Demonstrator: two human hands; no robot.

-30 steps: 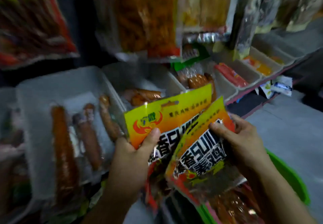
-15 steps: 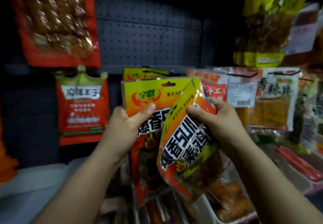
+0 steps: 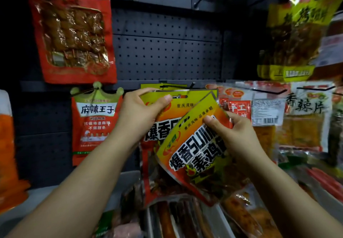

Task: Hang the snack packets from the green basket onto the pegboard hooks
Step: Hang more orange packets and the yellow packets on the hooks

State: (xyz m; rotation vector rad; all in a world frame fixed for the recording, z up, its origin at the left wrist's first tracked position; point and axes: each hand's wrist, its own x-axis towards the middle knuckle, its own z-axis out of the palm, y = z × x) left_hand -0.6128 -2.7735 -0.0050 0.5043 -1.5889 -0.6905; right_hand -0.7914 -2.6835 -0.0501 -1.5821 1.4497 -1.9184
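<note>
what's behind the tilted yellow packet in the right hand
A second matching packet, upright in the left hand, sits behind the tilted packet. Its right side and lower print are covered.

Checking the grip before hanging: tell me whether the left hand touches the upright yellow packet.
Touching. The head view shows the left hand pinching the upright yellow packet at its top edge, thumb across the front.

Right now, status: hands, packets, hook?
Left hand grips rear packet at its top. Right hand grips front packet, tilted. Neither hung yet; hook behind already carries a yellow packet.
</note>
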